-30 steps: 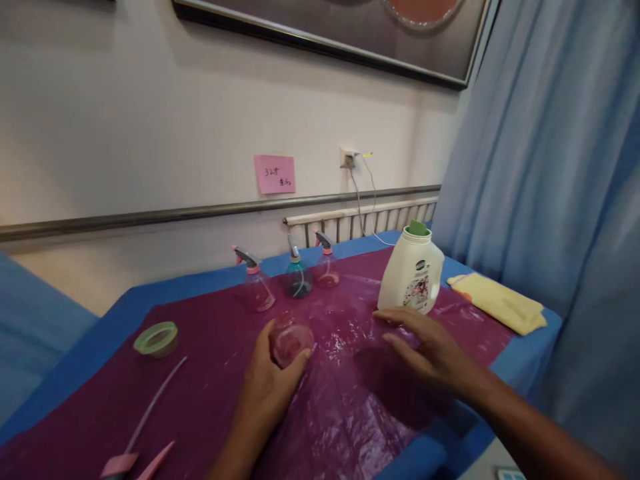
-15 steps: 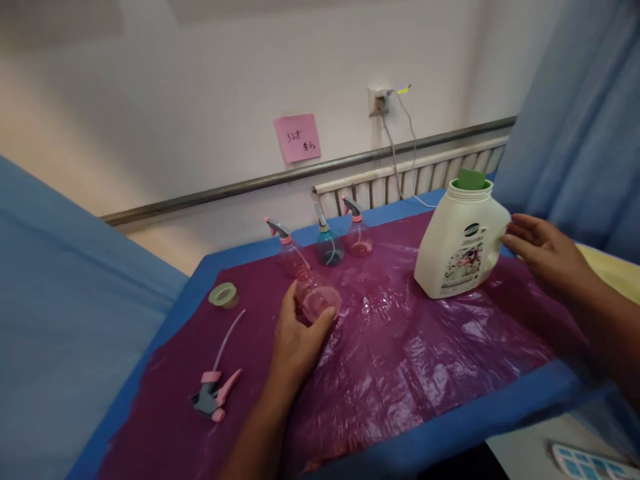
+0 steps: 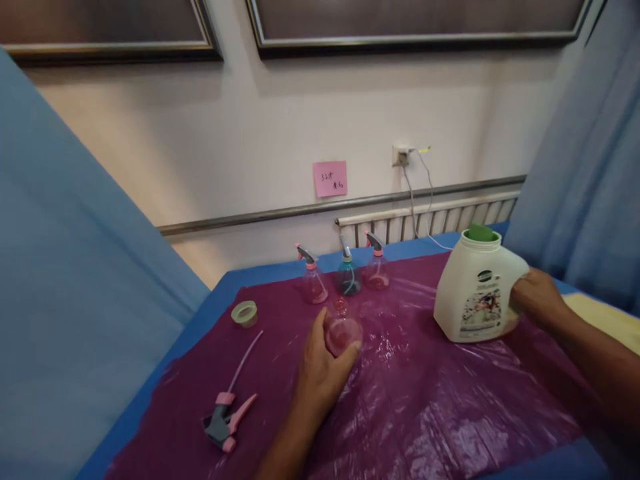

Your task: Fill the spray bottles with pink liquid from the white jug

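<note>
My left hand (image 3: 327, 357) is closed around the body of a clear pink spray bottle (image 3: 344, 335) that has no spray head on it. The bottle's open neck points toward the wall. On the right, my right hand (image 3: 539, 293) has its fingers through the handle of a large cream plastic jug (image 3: 467, 287); part of those fingers is hidden behind it. The jug stands upright, its mouth holding a green piece (image 3: 481, 233). A loose grey-and-pink spray head (image 3: 223, 421) with a tube lies left of my left forearm. Farther back sits a pale green cap (image 3: 245, 313).
Behind the held bottle stand a pink spray bottle (image 3: 315, 283), a teal spray bottle (image 3: 349, 279) and another pink spray bottle (image 3: 377, 272). Purple plastic sheeting (image 3: 400, 407) covers the blue table. Blue curtains (image 3: 560, 167) flank both sides. A cord (image 3: 413, 200) hangs from the wall socket.
My right hand has gone from beside the jug to gripping its handle. My left hand keeps hold of the pink bottle, which is turned slightly. The camera view has tilted up.
</note>
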`<state>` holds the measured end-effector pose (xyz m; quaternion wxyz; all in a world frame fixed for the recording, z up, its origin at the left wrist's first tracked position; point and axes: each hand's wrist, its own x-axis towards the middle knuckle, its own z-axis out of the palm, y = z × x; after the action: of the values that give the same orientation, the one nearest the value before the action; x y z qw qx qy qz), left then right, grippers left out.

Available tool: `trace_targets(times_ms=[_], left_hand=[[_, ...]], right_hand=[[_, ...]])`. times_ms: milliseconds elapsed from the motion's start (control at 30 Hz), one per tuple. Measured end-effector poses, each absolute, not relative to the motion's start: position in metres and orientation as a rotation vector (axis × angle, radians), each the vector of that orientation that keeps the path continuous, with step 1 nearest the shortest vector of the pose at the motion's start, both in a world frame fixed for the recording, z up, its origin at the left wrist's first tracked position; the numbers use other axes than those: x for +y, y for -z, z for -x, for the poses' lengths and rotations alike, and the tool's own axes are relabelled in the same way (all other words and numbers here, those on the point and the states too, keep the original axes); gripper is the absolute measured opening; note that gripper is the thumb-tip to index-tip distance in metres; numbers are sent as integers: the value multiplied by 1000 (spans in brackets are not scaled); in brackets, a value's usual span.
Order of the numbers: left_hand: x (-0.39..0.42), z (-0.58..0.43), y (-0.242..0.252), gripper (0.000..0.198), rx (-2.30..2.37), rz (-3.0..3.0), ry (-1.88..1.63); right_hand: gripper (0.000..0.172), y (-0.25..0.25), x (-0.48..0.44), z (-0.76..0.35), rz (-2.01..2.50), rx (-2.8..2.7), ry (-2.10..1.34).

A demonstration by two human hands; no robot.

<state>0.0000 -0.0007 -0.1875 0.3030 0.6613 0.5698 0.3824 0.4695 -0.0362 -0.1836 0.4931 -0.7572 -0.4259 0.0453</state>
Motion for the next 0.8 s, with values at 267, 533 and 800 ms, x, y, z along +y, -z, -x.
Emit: trace_targets(times_ms=[267, 533, 800], left_hand=[[4, 3, 197, 98, 1477, -1783, -1054], [3, 2, 198, 99, 1501, -1801, -1042], [4, 1, 188, 98, 1503, -1800, -1032]], right_hand=[[25, 125, -36, -434, 1846, -1098, -151], [18, 100, -27, -405, 1947, -1307, -17], [11, 94, -20, -381, 2005, -1454, -5]])
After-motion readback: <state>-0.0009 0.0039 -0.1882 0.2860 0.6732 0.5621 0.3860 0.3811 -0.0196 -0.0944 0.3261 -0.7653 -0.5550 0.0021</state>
